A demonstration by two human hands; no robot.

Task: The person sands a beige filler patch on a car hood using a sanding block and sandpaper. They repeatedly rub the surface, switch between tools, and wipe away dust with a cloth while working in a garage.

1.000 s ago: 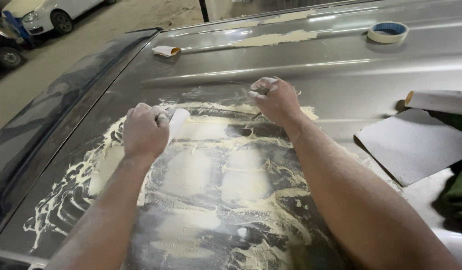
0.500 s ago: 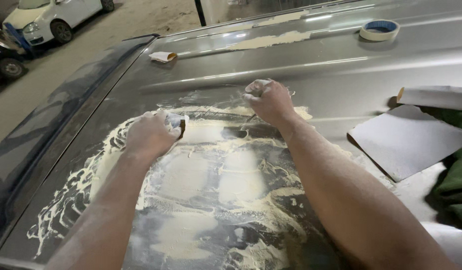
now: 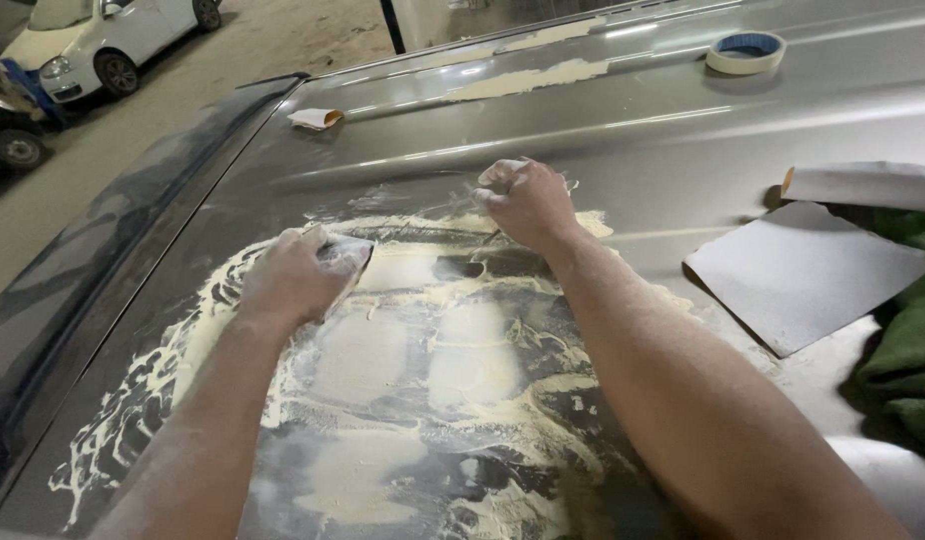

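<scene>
**2 hands on a wet-sanded car panel**

The left hand (image 3: 293, 275) presses flat on a grey car panel (image 3: 633, 110), fingers wrapped over a small grey sanding block (image 3: 345, 252) whose front corner pokes out past the knuckles. The block lies on the panel, left of its middle, at the upper rim of a broad smear of cream-coloured sanding slurry (image 3: 383, 360). That hand is closed down on the block, gripping it from above.

The right hand (image 3: 528, 200) is curled into a fist a little further up and to the right, resting on the panel near the top of the slurry patch. Something pale shows between its fingers, but what it is cannot be told; the fist is tightly closed. Both hands and forearms are dusted with pale residue.

The slurry spreads from the panel's left edge toward its middle and down to the near edge, with bare dark patches in between. Toward the right edge lies a grey sheet of sandpaper (image 3: 798, 270), with a rolled sheet (image 3: 863, 185) just beyond it and a green cloth (image 3: 908, 350) touching its near side. A roll of masking tape (image 3: 746, 52) sits near the far right corner, well apart from the hands. A small folded scrap of sandpaper (image 3: 316, 118) lies by the far left edge. A long pale filler streak (image 3: 533, 78) runs along the far edge. Beyond the panel, a white car (image 3: 103, 45) stands on the ground.
</scene>
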